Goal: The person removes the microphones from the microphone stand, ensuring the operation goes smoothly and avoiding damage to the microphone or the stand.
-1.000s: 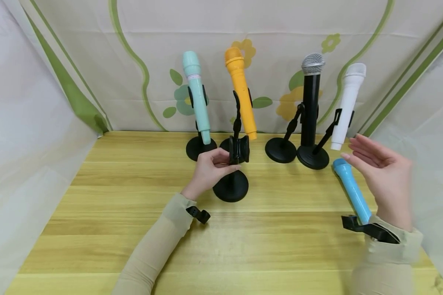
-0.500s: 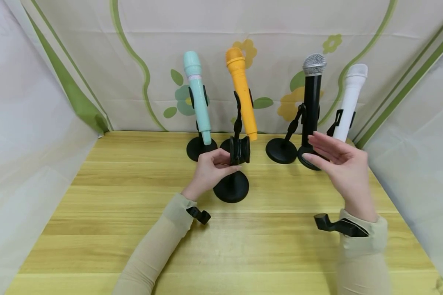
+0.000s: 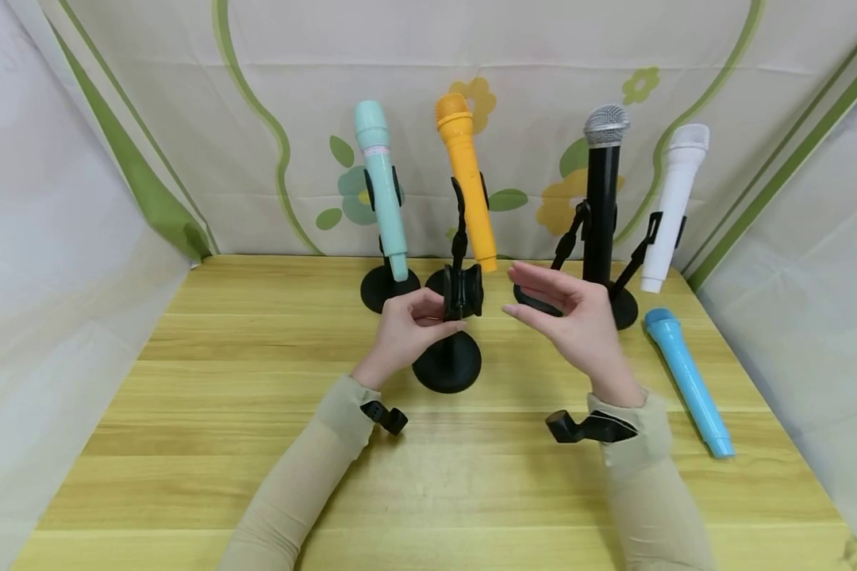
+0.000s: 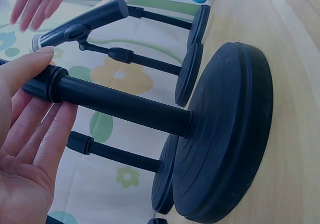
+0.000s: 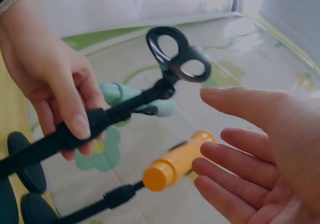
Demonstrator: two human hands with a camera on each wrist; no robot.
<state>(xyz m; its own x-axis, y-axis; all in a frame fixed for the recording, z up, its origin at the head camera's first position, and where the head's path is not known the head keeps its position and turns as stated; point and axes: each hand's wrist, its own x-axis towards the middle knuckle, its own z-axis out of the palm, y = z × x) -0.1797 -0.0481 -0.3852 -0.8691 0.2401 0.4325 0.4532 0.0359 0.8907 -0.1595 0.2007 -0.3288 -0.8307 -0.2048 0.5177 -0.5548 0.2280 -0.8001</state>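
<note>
In the head view my left hand (image 3: 409, 327) grips the upper pole of a black microphone stand (image 3: 448, 363) at the table's middle. The left wrist view shows thumb and fingers around the collar of its pole (image 4: 125, 103), above the round base (image 4: 225, 134). Its clip (image 5: 177, 56) holds no microphone. My right hand (image 3: 574, 321) is just right of the clip, thumb and fingers spread apart with nothing between them. A light blue microphone (image 3: 689, 382) lies on the table at the right, behind the right forearm's side.
Along the back, stands hold a mint microphone (image 3: 382, 190), an orange microphone (image 3: 467, 182), a black microphone with silver head (image 3: 601, 198) and a white microphone (image 3: 674, 206). A patterned curtain (image 3: 271, 47) rises behind the wooden table (image 3: 207, 444).
My right hand has moved left from over the light blue microphone, past the black microphone, to beside the clip. The blue microphone is now uncovered. My left hand and its stand have stayed put.
</note>
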